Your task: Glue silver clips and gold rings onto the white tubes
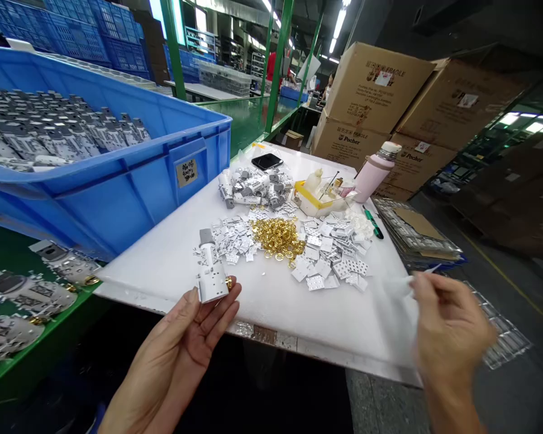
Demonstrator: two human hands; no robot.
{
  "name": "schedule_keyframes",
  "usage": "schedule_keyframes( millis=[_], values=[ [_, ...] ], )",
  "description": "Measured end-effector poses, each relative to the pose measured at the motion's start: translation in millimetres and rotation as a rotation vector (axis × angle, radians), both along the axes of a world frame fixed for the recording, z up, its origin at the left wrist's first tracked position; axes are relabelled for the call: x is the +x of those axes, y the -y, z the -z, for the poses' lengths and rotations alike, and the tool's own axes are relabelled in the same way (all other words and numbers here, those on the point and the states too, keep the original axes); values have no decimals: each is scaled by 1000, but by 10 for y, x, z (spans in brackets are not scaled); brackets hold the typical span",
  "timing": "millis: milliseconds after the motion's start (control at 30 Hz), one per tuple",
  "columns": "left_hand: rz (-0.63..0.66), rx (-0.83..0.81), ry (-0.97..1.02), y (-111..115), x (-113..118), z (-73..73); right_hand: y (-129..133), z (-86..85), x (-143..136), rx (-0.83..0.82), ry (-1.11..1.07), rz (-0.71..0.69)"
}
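My left hand (194, 337) holds a white cylindrical part (213, 277) with a grey top upright near the table's front edge; a small gold piece shows at its lower right. Over the table's right edge, my right hand (447, 325) pinches a thin whitish piece (405, 284), blurred and partly see-through. Gold rings (279, 236) lie in a pile at mid-table. Small white plates (235, 238) are scattered left of them, and larger white plates (330, 250) to their right. Behind sits a heap of white and grey parts (257, 187).
A big blue crate (117, 187) of similar parts stands left, with more assemblies (22, 295) on a green ledge below. At the table's back are a phone (266, 161), a yellow-edged tray (314, 202) and a pink bottle (373, 175). Cardboard boxes (375, 90) rise behind; a green pen (373, 223) lies right.
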State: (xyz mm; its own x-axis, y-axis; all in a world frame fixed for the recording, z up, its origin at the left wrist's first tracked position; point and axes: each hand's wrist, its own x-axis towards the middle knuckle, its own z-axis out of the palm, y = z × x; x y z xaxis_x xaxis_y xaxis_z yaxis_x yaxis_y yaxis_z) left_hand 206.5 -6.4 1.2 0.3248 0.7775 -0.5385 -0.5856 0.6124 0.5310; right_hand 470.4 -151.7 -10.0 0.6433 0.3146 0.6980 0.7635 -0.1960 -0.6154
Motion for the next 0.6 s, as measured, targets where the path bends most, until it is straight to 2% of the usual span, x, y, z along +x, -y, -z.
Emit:
schedule_keyframes(
  millis=[133, 233, 300, 433, 600],
  values=[
    [31, -10, 66, 31, 1, 39, -725, -166, -507, -355, 104, -515],
    [46, -18, 68, 61, -37, 59, -1271, -131, -723, -532, 262, -700],
    [53, -11, 73, 63, -80, 60, -1513, -72, -768, -629, 387, -778],
    [46, -6, 38, 30, -143, 52, -1696, -27, -733, -791, 614, -908],
    [42, -12, 59, 16, -139, 40, -1698, -145, -684, -890, 754, -930]
  ],
)
